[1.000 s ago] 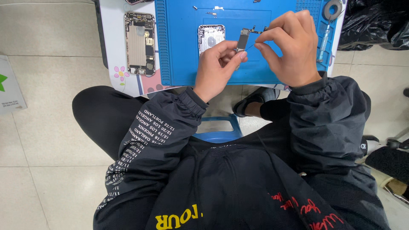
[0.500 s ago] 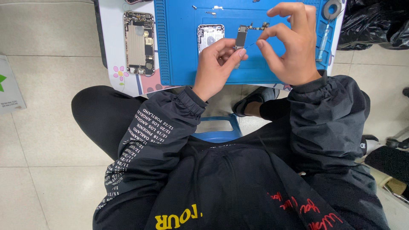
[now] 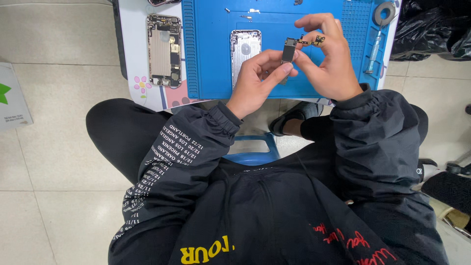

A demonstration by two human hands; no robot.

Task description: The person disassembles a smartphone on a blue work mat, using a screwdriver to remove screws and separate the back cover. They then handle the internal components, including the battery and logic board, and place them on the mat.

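Over the blue mat: both hands raised just above the blue work mat (image 3: 211, 59), meeting at a small circuit board (image 3: 288, 50).
Left hand (image 3: 255, 81): pinching the lower end of the circuit board between thumb and fingertips, palm turned up.
Right hand (image 3: 326, 59): fingers curled, thumb against the board's side, index and middle finger nipping a thin flex cable (image 3: 314, 40) that runs off its top.
Circuit board: dark, narrow, held upright in the air between the two hands, clear of the mat.
On the mat: silver phone back shell (image 3: 245, 49) lying flat, just left of the hands.
Left of the mat: opened phone chassis (image 3: 164, 50) on the white table (image 3: 132, 54).
Right edge: syringe (image 3: 375, 51) and tape roll (image 3: 385, 12).
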